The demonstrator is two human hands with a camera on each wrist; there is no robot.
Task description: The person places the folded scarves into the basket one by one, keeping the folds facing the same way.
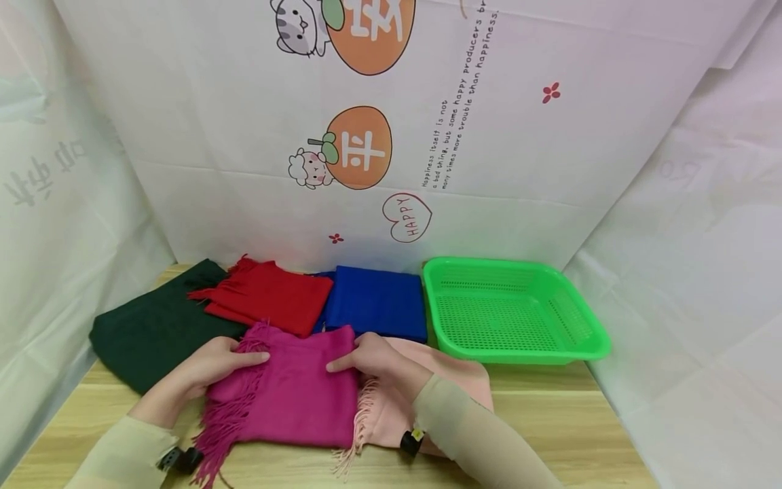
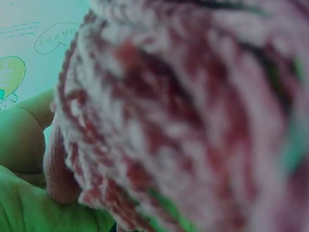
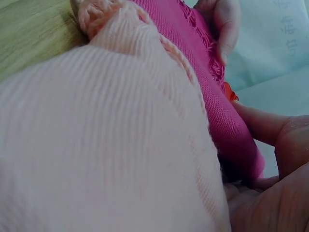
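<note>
While the left hand (image 1: pixel 210 365) pinches the fringed side of the magenta scarf (image 1: pixel 299 394), thumb on top and fingers beneath, the right hand (image 1: pixel 375 356) grips its plain far right corner in the same way. The scarf sits folded between the two, low over the near part of the worktop (image 1: pixel 544 421); whether it is fully clear of the wood I cannot tell. Its folded panel is close to square, so no strong long axis shows; the magenta fringe (image 1: pixel 222 421) points left and toward the person, and counting those strands, the longest line runs from the far right corner down to the near left. Since both holds look to be near the edges, the inner layers could slip and the fold skew if one hand pulled harder. Loose strands hang close to the left wrist's black device (image 1: pixel 181 461) and might snag on it. Just beside the right edge, the fringe (image 1: pixel 362 424) of the pink scarf (image 1: pixel 452 360) could be dragged along by a sideways move. Beyond, a careless push might shove the red cloth (image 1: pixel 275 299), which lies between the dark green cloth (image 1: pixel 159 329) and the blue cloth (image 1: pixel 379 302); the green basket (image 1: pixel 519 356) stands farther right.
</note>
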